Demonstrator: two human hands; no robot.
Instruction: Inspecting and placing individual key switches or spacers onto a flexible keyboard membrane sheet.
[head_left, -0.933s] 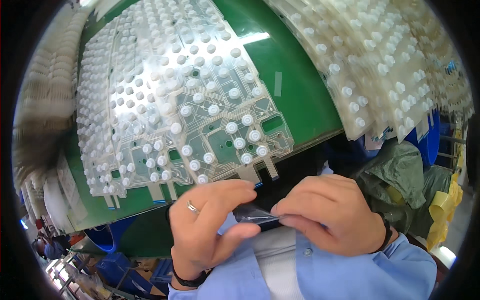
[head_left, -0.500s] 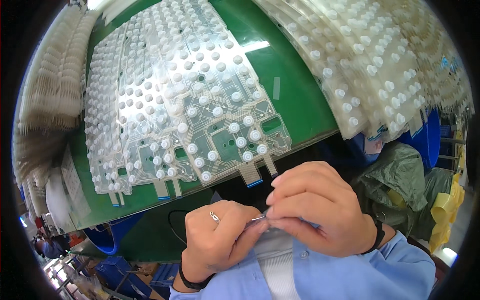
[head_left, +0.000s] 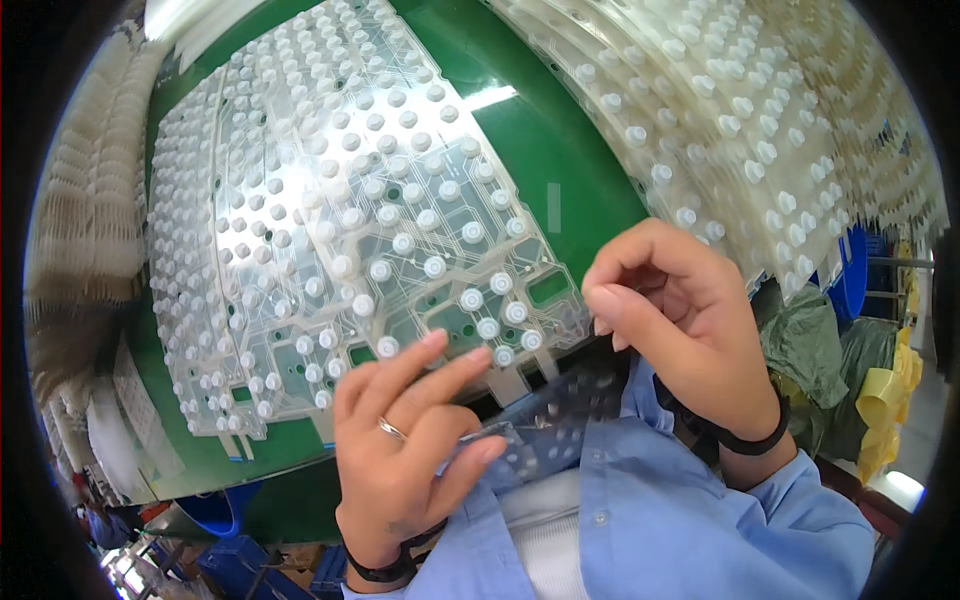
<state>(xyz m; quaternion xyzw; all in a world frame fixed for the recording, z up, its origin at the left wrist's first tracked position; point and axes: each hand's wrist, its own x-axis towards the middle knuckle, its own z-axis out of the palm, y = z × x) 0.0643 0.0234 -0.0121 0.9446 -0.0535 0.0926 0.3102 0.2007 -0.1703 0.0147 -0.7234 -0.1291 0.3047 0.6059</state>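
Far left of the grip, stacks of white rubber pads (head_left: 85,230) line the green desk (head_left: 560,150). A clear sheet with white domes (head_left: 340,230) lies just beyond the fingers. The left hand (head_left: 405,450) pinches a clear film (head_left: 545,430) between thumb and fingers; its long axis runs left to right, rising toward the right hand (head_left: 680,320), which pinches its upper end with fingers curled. More domed sheets (head_left: 760,120) spread right.

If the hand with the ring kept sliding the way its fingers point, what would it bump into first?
Probably the clear sheet of white rubber domes lying on the green table. The left hand has its fingertips already at the sheet's near edge, though depth is hard to judge.
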